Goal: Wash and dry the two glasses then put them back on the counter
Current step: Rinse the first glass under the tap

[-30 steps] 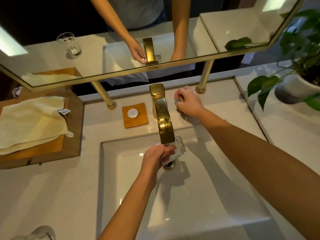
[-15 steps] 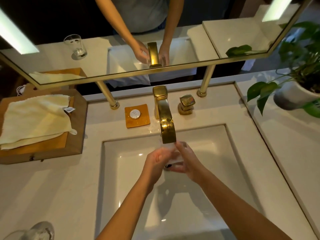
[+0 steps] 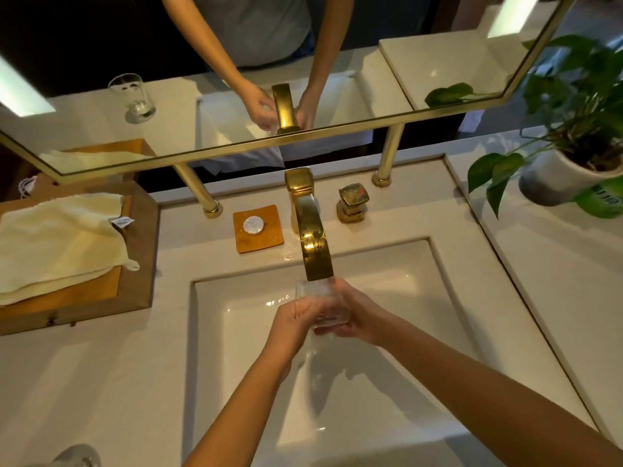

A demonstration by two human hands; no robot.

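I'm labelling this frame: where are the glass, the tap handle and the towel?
glass [image 3: 318, 298]: head view, its upper wall.
tap handle [image 3: 353, 198]: head view, its square top.
towel [image 3: 57, 244]: head view, middle of the cloth.

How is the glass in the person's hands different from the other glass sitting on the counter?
The held glass is over the sink, under the gold faucet with water churning in it; the counter glass stands at the near left, away from the water. The left hand and right hand grip the held glass; nothing touches the counter glass, which the mirror shows upright. Both are clear glass.
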